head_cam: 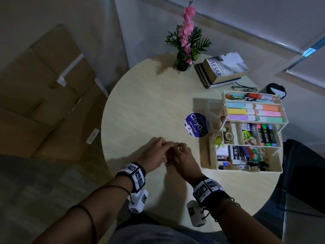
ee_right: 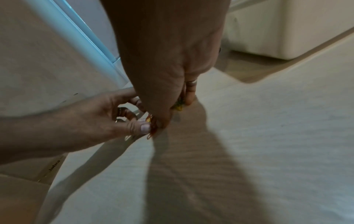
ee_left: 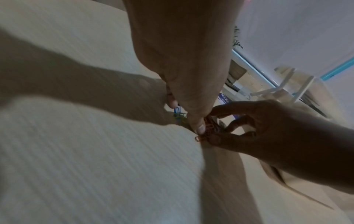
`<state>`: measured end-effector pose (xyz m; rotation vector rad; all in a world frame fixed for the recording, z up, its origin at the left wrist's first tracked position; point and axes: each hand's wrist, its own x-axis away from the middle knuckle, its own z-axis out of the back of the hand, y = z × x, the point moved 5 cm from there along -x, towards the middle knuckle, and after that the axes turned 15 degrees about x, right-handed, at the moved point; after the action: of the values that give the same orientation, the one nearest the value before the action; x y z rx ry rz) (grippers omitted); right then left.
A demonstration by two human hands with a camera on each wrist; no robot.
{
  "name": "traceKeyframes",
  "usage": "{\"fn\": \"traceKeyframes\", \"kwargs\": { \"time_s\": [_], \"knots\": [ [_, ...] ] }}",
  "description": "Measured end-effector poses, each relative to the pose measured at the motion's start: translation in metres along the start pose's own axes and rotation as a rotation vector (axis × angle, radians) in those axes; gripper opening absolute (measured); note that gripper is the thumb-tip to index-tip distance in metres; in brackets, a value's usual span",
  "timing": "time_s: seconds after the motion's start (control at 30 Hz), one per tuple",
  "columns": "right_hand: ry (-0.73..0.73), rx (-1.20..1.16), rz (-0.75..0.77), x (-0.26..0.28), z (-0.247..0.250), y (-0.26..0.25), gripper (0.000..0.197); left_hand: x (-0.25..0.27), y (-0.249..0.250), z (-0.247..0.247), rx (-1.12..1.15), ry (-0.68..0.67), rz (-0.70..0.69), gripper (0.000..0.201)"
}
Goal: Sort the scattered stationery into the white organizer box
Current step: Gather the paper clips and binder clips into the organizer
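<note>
both hands meet over the near centre of the round pale wooden table [head_cam: 140,106]. the left hand [head_cam: 154,152] and the right hand [head_cam: 182,156] work on a small cluster of coloured wire paper clips [ee_left: 207,128] lying on the table surface between them.

left hand: the thumb tip presses down at the edge of the orange clips, and another fingertip sits beside a single blue wire paper clip [ee_left: 177,109]; a few green and yellow clips lie between the two. the fingers [ee_right: 142,127] are bent and closed in around the cluster.

right hand: the thumb and curled fingers [ee_left: 239,121] are drawn together on the orange clips from the opposite side. one orange clip protrudes from under the thumbs onto the table.

the white tiered plastic organizer box [head_cam: 246,169] stands well apart from the hands, on the right side of the table. its raised upper tray carries pastel sticky-note pads and pens; the lower compartments carry tape rolls, highlighters, binder clips and other small items.

just left of the box lies a round purple "claygo" sticker [head_cam: 196,125]. at the far edge of the table stand a black pot of pink artificial flowers [head_cam: 186,41] and a stack of books [head_cam: 223,69], with a pair of thin-framed glasses [head_cam: 244,88] beside the stack.
</note>
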<state>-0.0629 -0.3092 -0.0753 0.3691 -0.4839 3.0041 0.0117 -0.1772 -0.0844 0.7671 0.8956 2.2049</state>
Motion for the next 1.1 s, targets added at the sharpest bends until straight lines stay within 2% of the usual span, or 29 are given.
{"fn": "traceKeyframes", "kwargs": {
  "time_s": [0.07, 0.1, 0.2, 0.37, 0.63, 0.87, 1.1],
  "knots": [
    [0.033, -0.008, 0.051, -0.002, -0.002, -0.004, 0.032, -0.005, 0.002, -0.004, 0.016, -0.031, 0.016, 0.054],
    [0.047, -0.009, 0.077, -0.004, -0.002, -0.004, 0.027, -0.007, 0.002, -0.003, 0.035, -0.037, 0.048, 0.044],
    [0.062, -0.034, 0.073, -0.006, 0.006, -0.005, 0.014, -0.011, 0.003, -0.001, 0.029, -0.038, 0.058, 0.032],
    [0.032, -0.092, 0.008, -0.008, 0.007, 0.002, 0.013, -0.013, 0.005, 0.007, 0.069, 0.000, 0.025, 0.021],
    [0.104, -0.169, -0.010, -0.007, 0.019, 0.009, 0.007, -0.009, 0.008, 0.027, 0.277, 0.056, -0.015, 0.022],
    [0.195, -0.284, -0.090, 0.000, 0.036, 0.027, 0.015, -0.005, 0.012, 0.043, 0.439, 0.146, -0.035, 0.020],
    [0.268, -0.360, -0.085, 0.009, 0.063, 0.027, 0.008, -0.009, 0.038, 0.064, 0.469, 0.211, -0.054, 0.020]
  ]
}}
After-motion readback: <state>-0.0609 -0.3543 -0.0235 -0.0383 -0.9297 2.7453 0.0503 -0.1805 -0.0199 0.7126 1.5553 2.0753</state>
